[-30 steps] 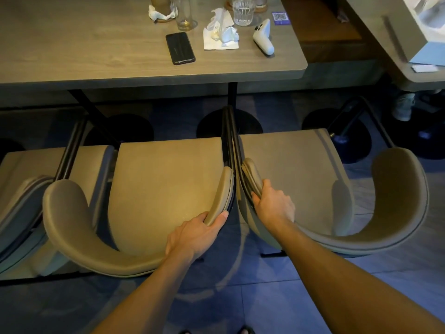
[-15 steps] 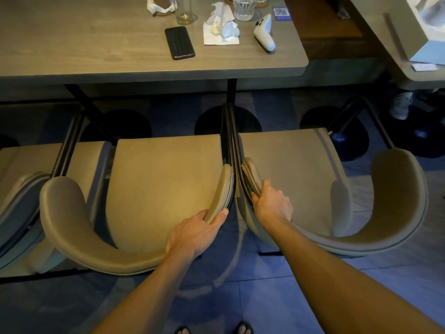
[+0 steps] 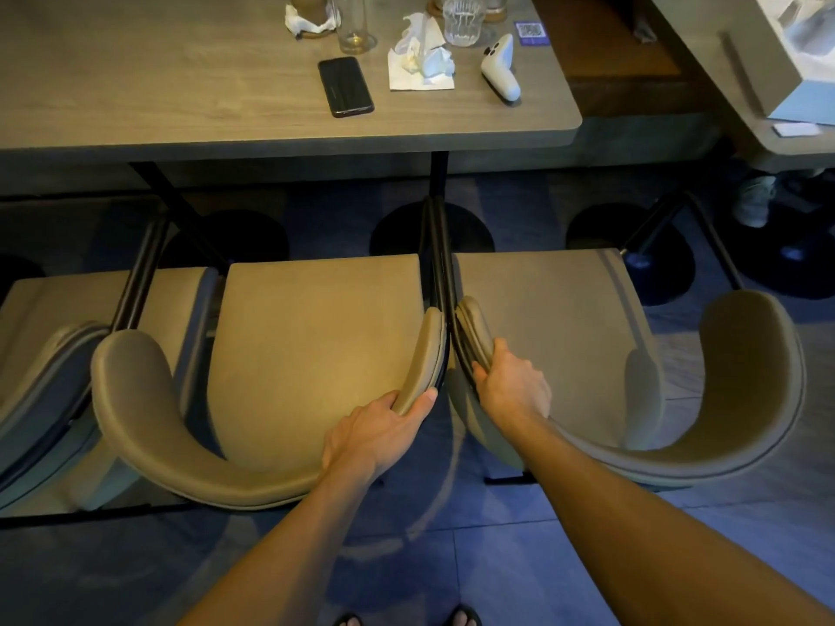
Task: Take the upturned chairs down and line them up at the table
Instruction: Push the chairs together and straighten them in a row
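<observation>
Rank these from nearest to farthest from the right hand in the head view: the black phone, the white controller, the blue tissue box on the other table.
From the right hand, gripping a chair's armrest:
1. White controller, on the table almost straight ahead of the hand.
2. Black phone, on the table ahead and to the left; close to the controller's range, but slightly farther.
3. Blue tissue box, on the neighbouring table far to the right, clearly farthest.

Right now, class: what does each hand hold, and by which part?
Left hand grips the middle chair by its right armrest end. Right hand grips the right chair by its left armrest.
</observation>
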Tool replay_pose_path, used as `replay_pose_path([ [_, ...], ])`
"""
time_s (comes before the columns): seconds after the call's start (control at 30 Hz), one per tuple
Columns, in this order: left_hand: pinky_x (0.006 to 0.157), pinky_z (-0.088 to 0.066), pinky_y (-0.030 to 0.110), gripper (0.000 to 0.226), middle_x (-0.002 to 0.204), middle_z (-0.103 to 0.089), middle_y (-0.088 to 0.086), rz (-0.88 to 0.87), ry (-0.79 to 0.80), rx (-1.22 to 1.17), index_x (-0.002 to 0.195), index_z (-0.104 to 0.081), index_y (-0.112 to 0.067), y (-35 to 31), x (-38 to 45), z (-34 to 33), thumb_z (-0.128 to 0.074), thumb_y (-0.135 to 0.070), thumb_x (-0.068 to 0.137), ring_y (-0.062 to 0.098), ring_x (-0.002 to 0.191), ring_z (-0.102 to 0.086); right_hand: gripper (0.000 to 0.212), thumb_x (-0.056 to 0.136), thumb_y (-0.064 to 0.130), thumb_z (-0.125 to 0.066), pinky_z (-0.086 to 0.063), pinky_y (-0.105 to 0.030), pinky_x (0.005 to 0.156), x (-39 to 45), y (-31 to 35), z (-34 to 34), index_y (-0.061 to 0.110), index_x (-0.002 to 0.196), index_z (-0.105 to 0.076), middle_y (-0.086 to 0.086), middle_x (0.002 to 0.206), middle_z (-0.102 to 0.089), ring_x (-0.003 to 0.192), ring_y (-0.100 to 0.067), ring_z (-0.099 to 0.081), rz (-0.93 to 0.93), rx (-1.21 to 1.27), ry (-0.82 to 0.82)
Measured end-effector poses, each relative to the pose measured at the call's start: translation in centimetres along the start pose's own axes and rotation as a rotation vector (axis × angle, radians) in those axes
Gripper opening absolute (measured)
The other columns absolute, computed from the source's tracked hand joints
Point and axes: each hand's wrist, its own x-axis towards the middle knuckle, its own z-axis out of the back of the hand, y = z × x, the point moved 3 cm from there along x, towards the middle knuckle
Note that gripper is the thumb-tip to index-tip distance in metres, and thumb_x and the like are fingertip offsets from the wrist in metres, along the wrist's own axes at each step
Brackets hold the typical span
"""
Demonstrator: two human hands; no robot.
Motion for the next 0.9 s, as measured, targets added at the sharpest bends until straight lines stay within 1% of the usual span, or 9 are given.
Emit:
replay_pose_path([
  [0.1,0.087,-0.044,0.038,0.079,0.114,-0.067,-0.002,0.013,0.002,0.0,0.125,-0.056,-0.041,0.0,-0.2,0.2,-0.015,-0.088,0.077,0.028,0.106,-0.059,0.029,0.099,0.039,-0.047,-0.056,-0.042,0.081,-0.3,0.3,0.1,0.018,0.118,-0.046,-0.012,0.107,-0.067,0.093,-0.03,-0.066,-0.044,0.035,0.05],
  [0.2,0.089,-0.042,0.038,0.078,0.12,-0.065,-0.003,-0.006,0.036,-0.033,0.126,-0.055,-0.04,0.3,-0.6,0.3,-0.015,-0.087,0.079,0.027,0.112,-0.058,0.046,0.095,0.048,-0.05,-0.048,-0.046,0.092,-1.0,0.9,0.6,0.016,0.126,-0.038,-0.013,0.129,-0.052,0.115,-0.033,-0.056,-0.1,0.1,0.079],
  [0.3,0.095,-0.043,0.035,0.062,0.126,-0.064,-0.006,-0.079,0.025,-0.334,0.123,-0.061,-0.034,1.5,-1.1,1.4,-0.029,-0.075,0.089,0.019,0.115,-0.057,0.058,0.096,0.051,-0.044,-0.038,-0.049,0.102,-2.3,1.9,0.8,0.016,0.141,-0.033,-0.011,0.142,-0.043,0.129,-0.031,-0.045,-0.061,0.113,-0.027],
  [0.37,0.093,-0.048,0.033,0.045,0.119,-0.068,-0.007,-0.077,-0.137,-0.413,0.116,-0.065,-0.032,4.3,-1.1,3.5,-0.04,-0.062,0.093,0.016,0.108,-0.061,0.061,0.097,0.052,-0.04,-0.032,-0.05,0.108,-3.4,3.3,0.9,0.014,0.145,-0.033,-0.011,0.149,-0.039,0.138,-0.03,-0.037,-0.014,0.093,-0.117],
  [0.47,0.089,-0.049,0.035,0.032,0.118,-0.067,0.0,0.0,-0.481,-0.277,0.115,-0.067,-0.025,10.9,-1.2,8.3,-0.048,-0.043,0.096,0.021,0.106,-0.061,0.066,0.097,0.049,-0.042,-0.018,-0.052,0.117,-4.4,6.2,0.1,0.013,0.15,-0.027,-0.012,0.16,-0.023,0.15,-0.029,-0.015,0.028,0.063,-0.145],
  [0.57,0.094,-0.042,0.043,0.036,0.129,-0.058,0.011,0.116,-0.702,-0.133,0.126,-0.06,-0.015,17.5,-0.9,13.4,-0.052,-0.032,0.096,0.031,0.117,-0.052,0.066,0.095,0.045,-0.05,-0.012,-0.053,0.12,-4.6,8.2,-1.3,0.012,0.148,-0.028,-0.014,0.164,-0.013,0.152,-0.033,-0.002,-0.06,0.059,-0.139],
  [0.67,0.098,-0.036,0.049,0.053,0.134,-0.049,0.019,0.2,-0.802,0.03,0.13,-0.051,-0.007,20.6,0.2,16.7,-0.058,-0.042,0.09,0.038,0.123,-0.044,0.064,0.094,0.044,-0.055,-0.016,-0.054,0.119,-4.7,8.8,-2.7,0.008,0.143,-0.036,-0.015,0.163,-0.009,0.152,-0.034,0.001,-0.183,0.025,-0.163],
  [0.8,0.114,-0.015,0.051,0.084,0.155,-0.025,0.021,0.381,-0.599,0.058,0.143,-0.036,-0.006,24.3,2.6,18.8,-0.058,-0.06,0.083,0.038,0.145,-0.015,0.047,0.093,0.047,-0.056,-0.015,-0.062,0.117,-5.1,8.7,-4.2,0.01,0.122,-0.056,-0.01,0.165,0.003,0.151,-0.038,0.009,-0.29,-0.013,-0.133],
  [0.9,0.116,0.003,0.057,0.092,0.163,0.002,0.014,0.453,-0.415,0.09,0.15,-0.034,-0.016,26.8,3.8,19.5,-0.049,-0.074,0.08,0.039,0.148,0.01,0.048,0.093,0.049,-0.056,-0.013,-0.063,0.116,-4.9,9.1,-4.8,0.01,0.12,-0.057,-0.01,0.165,0.009,0.15,-0.041,0.013,-0.29,-0.05,-0.129],
])
